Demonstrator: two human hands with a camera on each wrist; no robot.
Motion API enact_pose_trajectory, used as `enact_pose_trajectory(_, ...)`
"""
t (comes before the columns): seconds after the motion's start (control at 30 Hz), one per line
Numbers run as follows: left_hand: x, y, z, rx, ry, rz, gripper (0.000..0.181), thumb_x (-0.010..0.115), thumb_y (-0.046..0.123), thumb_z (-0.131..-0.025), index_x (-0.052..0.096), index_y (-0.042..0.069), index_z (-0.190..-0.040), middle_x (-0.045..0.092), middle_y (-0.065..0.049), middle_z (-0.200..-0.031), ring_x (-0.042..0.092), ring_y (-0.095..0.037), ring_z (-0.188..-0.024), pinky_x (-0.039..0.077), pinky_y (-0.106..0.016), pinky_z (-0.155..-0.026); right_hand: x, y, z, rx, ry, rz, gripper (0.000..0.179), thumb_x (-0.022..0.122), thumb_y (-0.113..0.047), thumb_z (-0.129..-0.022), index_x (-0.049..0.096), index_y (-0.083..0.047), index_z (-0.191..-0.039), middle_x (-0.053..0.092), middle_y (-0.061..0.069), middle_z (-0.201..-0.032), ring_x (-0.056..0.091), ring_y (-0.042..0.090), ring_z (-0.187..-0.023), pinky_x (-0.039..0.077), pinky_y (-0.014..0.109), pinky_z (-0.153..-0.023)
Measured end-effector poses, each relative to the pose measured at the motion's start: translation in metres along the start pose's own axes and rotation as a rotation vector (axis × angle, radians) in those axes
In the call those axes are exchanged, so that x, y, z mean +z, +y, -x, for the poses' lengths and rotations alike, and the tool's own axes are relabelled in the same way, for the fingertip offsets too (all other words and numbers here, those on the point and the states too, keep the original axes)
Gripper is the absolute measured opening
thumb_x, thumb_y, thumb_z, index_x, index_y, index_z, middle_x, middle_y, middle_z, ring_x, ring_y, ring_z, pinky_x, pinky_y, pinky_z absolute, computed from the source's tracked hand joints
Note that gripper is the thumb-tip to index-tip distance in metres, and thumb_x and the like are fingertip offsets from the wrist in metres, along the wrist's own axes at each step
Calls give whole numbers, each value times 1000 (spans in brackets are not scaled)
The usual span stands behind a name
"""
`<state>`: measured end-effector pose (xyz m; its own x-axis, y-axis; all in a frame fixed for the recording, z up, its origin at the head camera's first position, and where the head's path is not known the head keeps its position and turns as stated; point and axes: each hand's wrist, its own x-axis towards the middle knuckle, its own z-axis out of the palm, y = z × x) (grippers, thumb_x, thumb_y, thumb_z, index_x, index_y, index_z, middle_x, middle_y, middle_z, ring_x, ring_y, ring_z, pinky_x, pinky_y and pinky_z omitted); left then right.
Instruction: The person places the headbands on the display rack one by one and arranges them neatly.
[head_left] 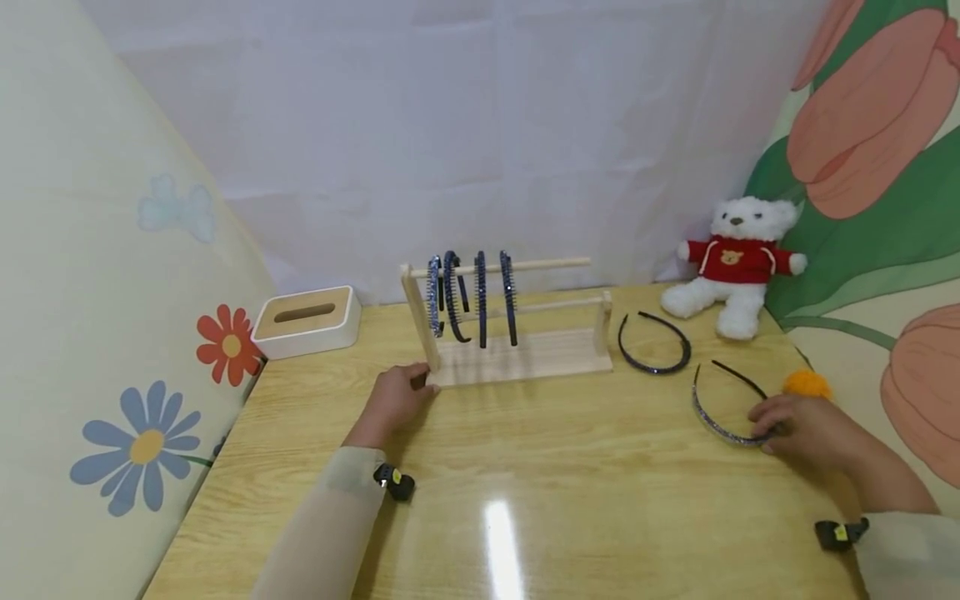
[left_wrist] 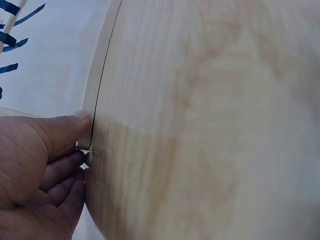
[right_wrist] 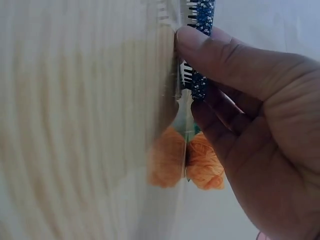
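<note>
A light wooden headband rack (head_left: 525, 358) stands at the middle back of the table, several dark glittery headbands (head_left: 482, 304) hanging from its upper bar. My left hand (head_left: 397, 396) grips the left end of the rack's base; in the left wrist view its thumb (left_wrist: 75, 125) lies on the base edge with the other fingers curled beside the end. Over at the right, my right hand (head_left: 810, 429) pinches a glittery headband (head_left: 708, 419) by its curve, its open ends pointing away. The right wrist view shows comb teeth along this headband (right_wrist: 202, 20). Another dark headband (head_left: 652, 369) lies just behind it.
Beside the right hand sits an orange fluffy ball (head_left: 807, 383). A white teddy bear in a red sweater (head_left: 738, 262) sits at the back right. At the back left is a white tissue box with a wooden top (head_left: 311, 333). Flower-patterned walls flank the table (head_left: 570, 483).
</note>
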<state>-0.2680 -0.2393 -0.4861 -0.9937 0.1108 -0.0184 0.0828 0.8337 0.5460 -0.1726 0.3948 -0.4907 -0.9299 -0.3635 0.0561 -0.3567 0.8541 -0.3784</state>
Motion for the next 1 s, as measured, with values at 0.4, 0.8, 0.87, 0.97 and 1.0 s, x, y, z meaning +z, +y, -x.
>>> enact_pose_trajectory(0.4,2,0,0,0,13,0,48,74,18,-106,65,1,-150,71,-25,-141,66,-43,-135,54,-58,-114,-8,-9,-6,168,258,-383,20,79,-15,-102,82,2,-113,65,-34,-104,52,-23,-98,49,5,-78)
enact_pose_trajectory(0.8,0,0,0,-5,9,4,49,74,18,-106,64,1,-151,70,-26,-143,64,-44,-137,53,-58,-115,-11,-26,-33,-19,316,-1426,34,51,3,-113,82,-11,-114,77,-3,-102,72,6,-95,64,20,-83)
enact_pose_trajectory(0.87,0,-1,0,-1,7,-3,48,74,18,-106,65,1,-150,71,-26,-142,65,-44,-136,53,-58,-115,-9,-34,-43,-118,271,-1611,36,46,6,-113,81,-4,-115,78,5,-102,74,12,-94,64,24,-85)
enact_pose_trajectory(0.97,1,0,1,-2,5,-4,47,74,18,-106,66,2,-149,72,-25,-140,66,-42,-134,54,-57,-113,-8,-49,-56,-212,203,-1775,37,41,5,-115,78,2,-117,78,12,-102,75,18,-94,64,27,-87)
enact_pose_trajectory(1.0,1,0,1,-2,4,-1,47,74,18,-106,66,2,-149,72,-25,-139,66,-42,-133,55,-57,-113,-9,-54,-61,-233,185,-1816,36,40,4,-115,77,4,-117,77,13,-103,75,20,-94,64,28,-87)
